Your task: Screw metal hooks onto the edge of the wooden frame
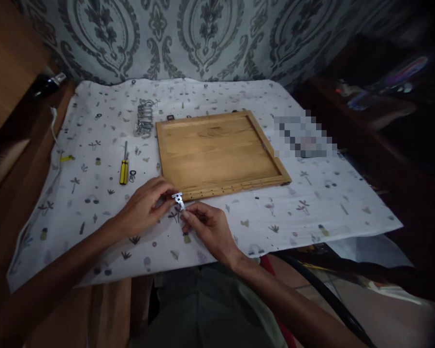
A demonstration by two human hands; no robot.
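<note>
A wooden framed panel (217, 150) lies on the cloth-covered table, with a row of small dark holes along its near edge. At its near left corner is a small silver metal bracket (179, 198). My right hand (210, 229) pinches the lower end of this bracket between thumb and fingers. My left hand (147, 205) is at the same corner, its fingers bent and close together by the bracket's upper end; what they grip, if anything, is hidden.
Left of the panel lie a yellow and black screwdriver (123, 166), small rings (132, 175) and several silver metal pieces (144, 118). A blurred-out flat item (304, 137) is at the right. The patterned cloth (293, 217) hangs past the table's near edge.
</note>
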